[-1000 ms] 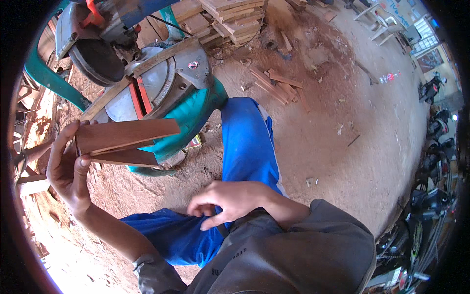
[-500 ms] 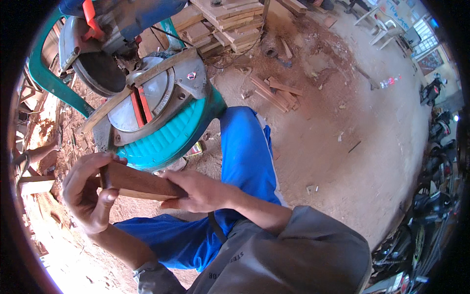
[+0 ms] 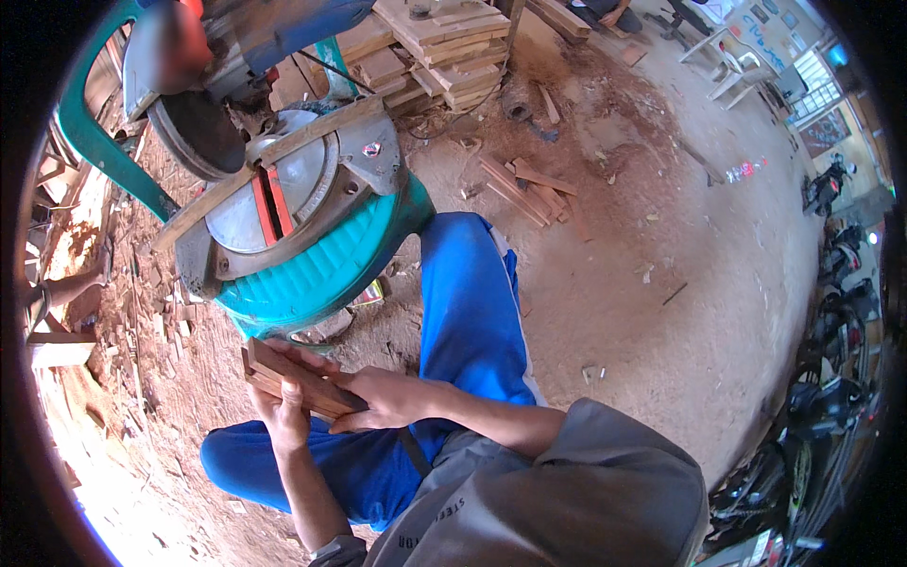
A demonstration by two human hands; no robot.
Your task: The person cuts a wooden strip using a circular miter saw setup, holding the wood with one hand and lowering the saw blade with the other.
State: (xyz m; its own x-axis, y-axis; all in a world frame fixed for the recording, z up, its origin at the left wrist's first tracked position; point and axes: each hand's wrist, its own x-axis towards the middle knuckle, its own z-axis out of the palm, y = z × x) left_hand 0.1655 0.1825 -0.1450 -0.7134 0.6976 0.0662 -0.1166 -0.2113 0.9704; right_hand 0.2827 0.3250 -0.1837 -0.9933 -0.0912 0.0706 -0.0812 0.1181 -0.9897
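Note:
A short stack of dark brown wood pieces (image 3: pixel 321 395) is held over my lap, tilted down to the right. My left hand (image 3: pixel 285 413) is closed round its left end, the thumb along the near side and the fingers behind. At the right end, my right hand (image 3: pixel 389 399) grips it between thumb and fingers. Just beyond my hands stands a mitre saw (image 3: pixel 304 184) on a teal plastic chair (image 3: pixel 316 269). Its round blade (image 3: pixel 200 137) is raised, and a wooden strip (image 3: pixel 326 121) lies across the saw's base as a fence.
Stacked boards (image 3: pixel 453 42) stand behind the saw. Loose brown sticks (image 3: pixel 529 189) lie on the dusty floor right of the chair. Offcuts and sawdust cover the left floor, where another person's foot (image 3: pixel 80 283) shows. Motorbikes (image 3: pixel 831 378) line the far right.
Both ends of the wood are still held. My left hand has moved right and down, turning the wood so that its stacked layers show. My left knee has come into sight below.

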